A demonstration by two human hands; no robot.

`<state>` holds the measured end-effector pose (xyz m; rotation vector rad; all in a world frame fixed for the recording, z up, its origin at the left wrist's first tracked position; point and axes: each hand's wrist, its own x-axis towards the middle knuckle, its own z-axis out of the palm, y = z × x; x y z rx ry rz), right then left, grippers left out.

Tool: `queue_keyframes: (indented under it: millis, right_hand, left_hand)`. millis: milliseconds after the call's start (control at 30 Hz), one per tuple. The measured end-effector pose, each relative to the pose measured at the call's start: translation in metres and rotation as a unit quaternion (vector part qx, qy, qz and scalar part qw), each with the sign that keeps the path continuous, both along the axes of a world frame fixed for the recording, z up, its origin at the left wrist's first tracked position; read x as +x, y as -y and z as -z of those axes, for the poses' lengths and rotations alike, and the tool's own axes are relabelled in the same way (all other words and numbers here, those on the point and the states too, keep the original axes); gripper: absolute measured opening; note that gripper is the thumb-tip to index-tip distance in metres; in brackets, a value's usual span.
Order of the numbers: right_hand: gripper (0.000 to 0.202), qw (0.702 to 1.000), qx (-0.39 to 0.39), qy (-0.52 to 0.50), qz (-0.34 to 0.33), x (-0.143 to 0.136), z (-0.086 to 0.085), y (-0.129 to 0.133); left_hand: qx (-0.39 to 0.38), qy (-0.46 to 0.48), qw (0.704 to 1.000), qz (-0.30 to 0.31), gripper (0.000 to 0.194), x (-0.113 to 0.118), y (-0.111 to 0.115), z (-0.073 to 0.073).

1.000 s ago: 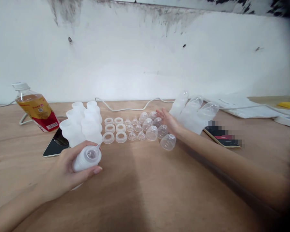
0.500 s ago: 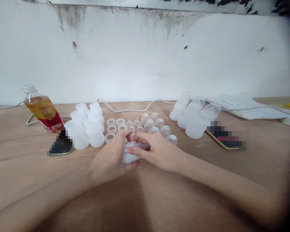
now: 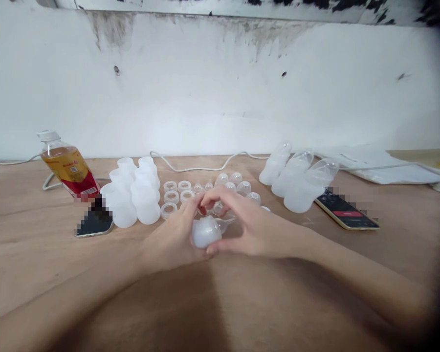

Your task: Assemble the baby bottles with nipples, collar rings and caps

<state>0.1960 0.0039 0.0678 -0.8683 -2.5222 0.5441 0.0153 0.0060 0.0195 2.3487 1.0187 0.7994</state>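
Observation:
Above the table's near middle, my left hand [image 3: 178, 234] grips a white translucent ring-like piece [image 3: 206, 233], with a clear teat [image 3: 224, 224] sticking out of it to the right. My right hand [image 3: 242, 222] arches around that piece, thumb and fingers spread wide. Its thumb tip is by the lower edge of the piece; whether it touches I cannot tell. Behind my hands lie white collar rings [image 3: 171, 197], small clear teats [image 3: 198, 187] and clear domed caps [image 3: 244, 187], partly hidden by my fingers.
Several white bottle bodies [image 3: 145, 193] stand in rows at left. At right stand capped baby bottles [image 3: 297, 188]. One phone [image 3: 93, 222] lies left, another phone [image 3: 346, 210] right. A drink bottle [image 3: 71, 168], a white cable [image 3: 201, 169] and white plastic bags [image 3: 374, 166] are farther back.
My right thumb has moved off the front of the white piece to its lower edge, and the right fingers have spread. More of the piece and its teat now shows.

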Motion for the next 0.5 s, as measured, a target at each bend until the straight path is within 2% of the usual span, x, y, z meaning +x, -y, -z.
queue_keyframes:
  millis: [67, 100, 167, 200, 267, 333, 400, 500]
  right_hand:
    - [0.027, 0.994, -0.07, 0.015, 0.085, 0.0, 0.0, 0.001]
    - [0.027, 0.988, -0.109, 0.04, 0.098, 0.0, 0.001, 0.001]
    - [0.029, 0.981, -0.164, 0.079, 0.063, 0.001, 0.001, 0.003]
    - [0.025, 0.982, -0.162, 0.085, 0.035, 0.002, 0.001, 0.004]
    - [0.021, 0.993, -0.086, 0.082, -0.006, 0.003, 0.0, 0.006]
    - [0.026, 0.993, 0.053, 0.097, -0.036, 0.004, -0.001, 0.009]
    - [0.023, 0.976, 0.172, 0.12, -0.067, 0.004, -0.001, 0.011]
    - [0.018, 0.948, 0.299, 0.075, -0.081, 0.006, 0.0, 0.012]
  left_hand:
    - [0.024, -0.004, 1.0, 0.001, 0.085, 0.001, 0.004, 0.002]
    - [0.038, -0.005, 0.999, 0.002, 0.088, 0.002, 0.006, 0.003]
    - [0.06, -0.006, 0.998, 0.005, 0.084, 0.003, 0.009, 0.004]
    - [0.064, -0.008, 0.998, 0.004, 0.08, 0.004, 0.009, 0.004]
    - [0.059, -0.001, 0.998, -0.002, 0.075, 0.004, 0.01, 0.002]
    - [0.039, 0.013, 0.999, -0.008, 0.07, 0.004, 0.011, -0.001]
    - [0.018, 0.025, 0.999, -0.011, 0.066, 0.0, 0.015, -0.006]
    - [-0.011, 0.016, 0.999, -0.028, 0.057, -0.013, 0.026, -0.011]
